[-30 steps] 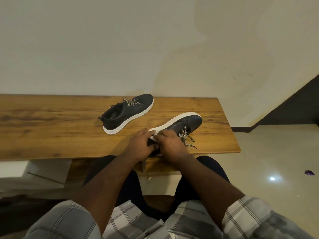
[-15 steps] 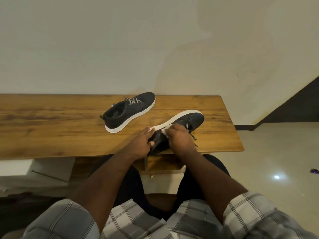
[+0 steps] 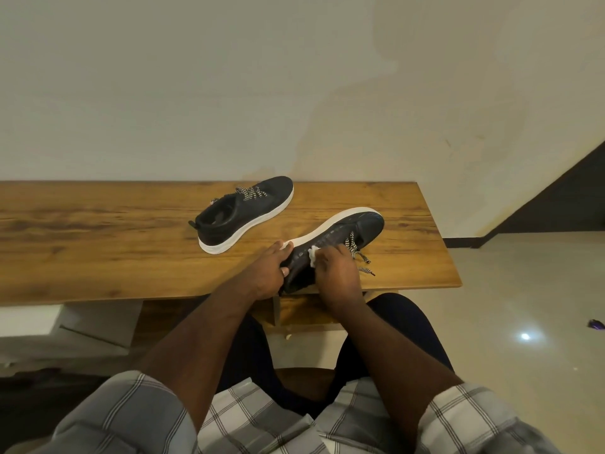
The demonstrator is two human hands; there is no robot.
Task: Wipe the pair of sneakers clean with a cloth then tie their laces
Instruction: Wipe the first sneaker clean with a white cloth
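Bench (image 3: 98, 244) of wood runs along the wall, person seated at its near edge in a plaid short-sleeved shirt (image 3: 262, 421). Far sneaker (image 3: 244, 217) sits upright on its white sole, well left of and beyond the left fingertips, toe pointing away to the right, its striped laces loose over the tongue, nothing touching it. Left hand (image 3: 266, 273) grips the heel end of the near sneaker (image 3: 340, 239): fingers (image 3: 283, 247) held close together, reaching over the white sole edge, thumb down on the near side at the collar, so the heel sits between thumb and fingers. Near sneaker is tipped on its side, sole edge facing away from the person, toe off to the right beyond both hands, heel near the bench's front edge. Right hand (image 3: 335, 273) is just right of the left one, both on the same shoe, fingers curled and bunched around a small white cloth (image 3: 313, 255). Only a wad of cloth shows, sticking out past the fingertips on their left side and pressed against the dark upper mid-shoe. Cannot tell how the right thumb lies. Near shoe's loose laces (image 3: 357, 257) trail just right of the right fingers onto the bench, tips untied. Further right, pale tiled floor (image 3: 523, 306) with a small purple object (image 3: 595, 323) lying on it.
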